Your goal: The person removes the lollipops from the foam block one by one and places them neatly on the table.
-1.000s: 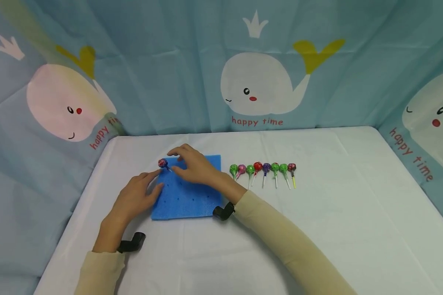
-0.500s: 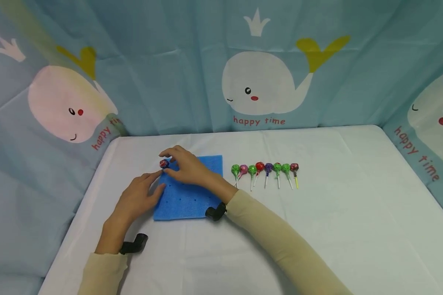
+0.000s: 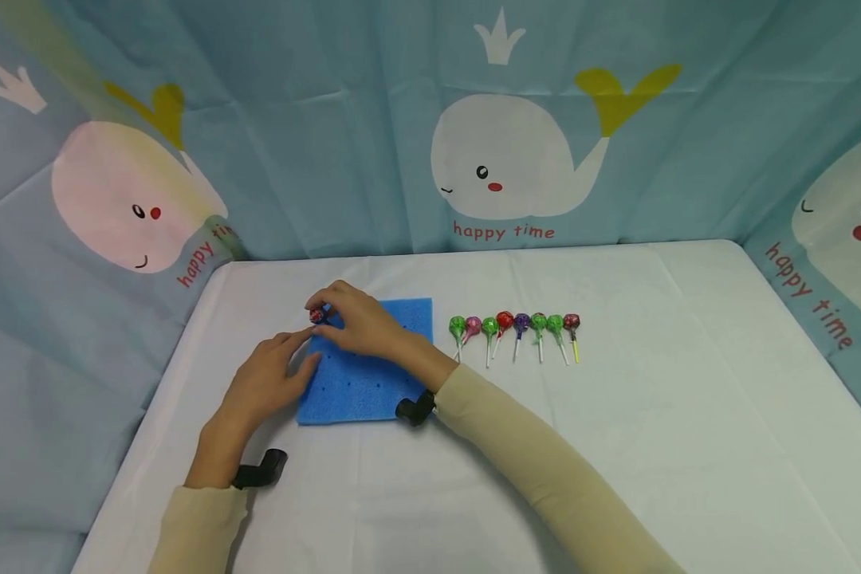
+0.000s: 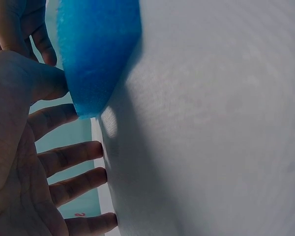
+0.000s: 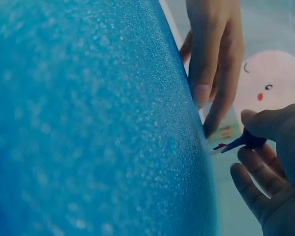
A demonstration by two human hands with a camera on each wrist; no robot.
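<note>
A dark lollipop (image 3: 317, 316) with a red-patterned wrapper is at the far left corner of a blue foam sheet (image 3: 359, 391) dotted with small holes. My right hand (image 3: 359, 320) pinches its head between thumb and fingers. In the right wrist view, the lollipop (image 5: 254, 141) tilts with its white stick toward the foam's surface; whether the tip is inside the foam cannot be told. My left hand (image 3: 265, 375) rests along the foam's left edge, fingers extended. The left wrist view has its thumb and index finger touching the foam (image 4: 101, 44), the other fingers spread beyond it.
Right of the foam lies a row of several lollipops, including a purple one (image 3: 521, 322) and a dark red one with a yellow stick (image 3: 572, 321). Everything sits on a white-covered table (image 3: 660, 414). A blue whale-print curtain (image 3: 330, 159) closes off the back and sides.
My right hand has moved slightly left and its fingers have come together on the lollipop's head, where they were apart from it before. My left hand has stayed at the foam's edge.
</note>
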